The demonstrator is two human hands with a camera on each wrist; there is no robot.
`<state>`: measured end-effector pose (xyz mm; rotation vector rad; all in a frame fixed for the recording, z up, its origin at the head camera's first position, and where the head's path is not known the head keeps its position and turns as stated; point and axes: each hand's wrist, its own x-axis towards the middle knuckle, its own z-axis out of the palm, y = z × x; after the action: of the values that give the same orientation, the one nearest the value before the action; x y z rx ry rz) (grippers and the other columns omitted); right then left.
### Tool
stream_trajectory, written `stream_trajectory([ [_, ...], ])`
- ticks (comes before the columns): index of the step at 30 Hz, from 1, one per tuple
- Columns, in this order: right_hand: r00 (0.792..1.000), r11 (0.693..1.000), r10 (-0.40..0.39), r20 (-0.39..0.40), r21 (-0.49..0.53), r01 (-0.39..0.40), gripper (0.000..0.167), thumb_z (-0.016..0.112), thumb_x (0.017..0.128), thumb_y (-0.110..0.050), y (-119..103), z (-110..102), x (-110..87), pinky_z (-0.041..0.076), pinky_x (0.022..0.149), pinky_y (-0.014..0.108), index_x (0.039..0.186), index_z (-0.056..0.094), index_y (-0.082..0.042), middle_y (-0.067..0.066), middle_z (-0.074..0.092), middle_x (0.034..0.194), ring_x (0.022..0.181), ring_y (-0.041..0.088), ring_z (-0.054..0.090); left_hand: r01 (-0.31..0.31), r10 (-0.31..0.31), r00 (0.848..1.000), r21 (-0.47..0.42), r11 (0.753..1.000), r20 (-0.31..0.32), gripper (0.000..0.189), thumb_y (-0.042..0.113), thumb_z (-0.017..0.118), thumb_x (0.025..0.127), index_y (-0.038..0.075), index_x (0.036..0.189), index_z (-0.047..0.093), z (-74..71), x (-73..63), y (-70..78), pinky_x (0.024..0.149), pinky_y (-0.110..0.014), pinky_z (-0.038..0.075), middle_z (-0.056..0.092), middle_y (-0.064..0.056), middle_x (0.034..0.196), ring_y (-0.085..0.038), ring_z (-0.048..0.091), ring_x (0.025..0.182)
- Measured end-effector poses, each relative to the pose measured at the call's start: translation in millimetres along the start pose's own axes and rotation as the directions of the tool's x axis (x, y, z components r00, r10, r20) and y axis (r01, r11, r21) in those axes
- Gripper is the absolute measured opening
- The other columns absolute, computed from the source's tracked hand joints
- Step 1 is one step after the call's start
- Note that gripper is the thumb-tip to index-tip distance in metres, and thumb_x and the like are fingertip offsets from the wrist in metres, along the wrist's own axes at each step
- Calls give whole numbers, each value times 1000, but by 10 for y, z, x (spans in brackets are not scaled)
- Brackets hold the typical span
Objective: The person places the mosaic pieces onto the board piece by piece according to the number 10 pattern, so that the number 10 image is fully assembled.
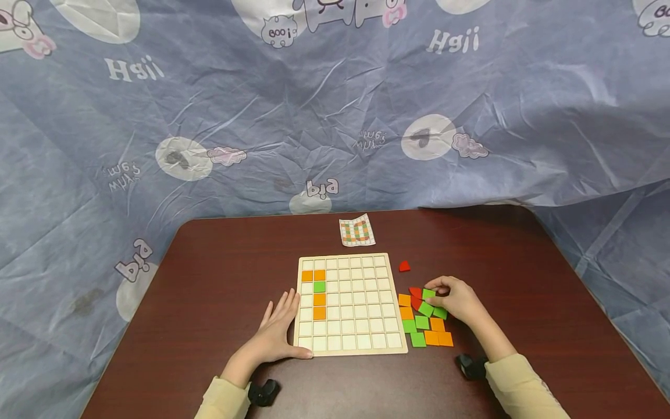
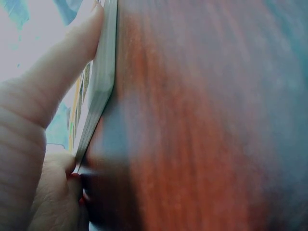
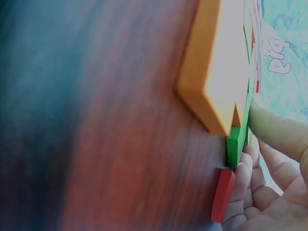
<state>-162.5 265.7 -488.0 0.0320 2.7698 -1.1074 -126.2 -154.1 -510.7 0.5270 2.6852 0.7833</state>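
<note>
A pale wooden grid board (image 1: pixel 352 354) lies on the table. My left hand (image 1: pixel 274 336) rests at its lower left corner, fingers spread along the left edge and thumb on the front edge. In the left wrist view the thumb (image 2: pixel 62 62) lies along the board's rim (image 2: pixel 103 72). Several orange tiles (image 1: pixel 319 313) and one green tile (image 1: pixel 319 287) sit in the board's left columns. My right hand (image 1: pixel 458 299) pinches a green square tile (image 1: pixel 428 294) between thumb and fingers, at the top of the loose pile. Two red pieces (image 1: pixel 416 293) lie beside that tile.
Several loose green tiles (image 1: pixel 418 340) and orange tiles (image 1: pixel 445 339) lie against and beside the board's right edge. A single red piece (image 1: pixel 405 266) lies farther back. Behind the board is a small paper with a coloured grid pattern (image 1: pixel 357 231). A printed blue cloth (image 1: pixel 335 116) hangs behind the table.
</note>
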Motion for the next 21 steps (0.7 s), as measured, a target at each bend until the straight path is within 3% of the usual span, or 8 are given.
stream_trajectory([
  [7, 999, 999, 45, -3, 4, -45, 27, 78, 83, -11, -1, 10, 19, 45, 70, 30, 107, 68, -2, 9, 60, 95, 85, 23, 51, 2, -2, 1000, 4, 1000, -1, 131, 59, 84, 66, 5, 158, 9, 7, -2, -12, 121, -57, -2, 3, -13, 166, -30, 0, 155],
  [12, 997, 995, 80, 5, 55, -80, 27, 78, 84, -15, -14, -29, 11, 45, 65, 30, 104, 67, -1, 8, 60, 90, 80, 22, 52, -15, 14, 1000, -11, 1000, -20, 131, 56, 86, 65, 2, 158, 11, 5, -3, -4, 120, -59, -1, 6, -17, 166, -34, 3, 154],
  [21, 995, 981, 104, 1, 167, -103, 28, 76, 87, -21, -39, -104, -42, 51, 67, 28, 104, 67, 0, 7, 65, 92, 80, 18, 58, 0, 0, 1000, -19, 1000, -2, 131, 57, 85, 66, 3, 158, 9, -8, 0, 14, 121, -59, -2, 3, -15, 166, -32, 0, 154],
])
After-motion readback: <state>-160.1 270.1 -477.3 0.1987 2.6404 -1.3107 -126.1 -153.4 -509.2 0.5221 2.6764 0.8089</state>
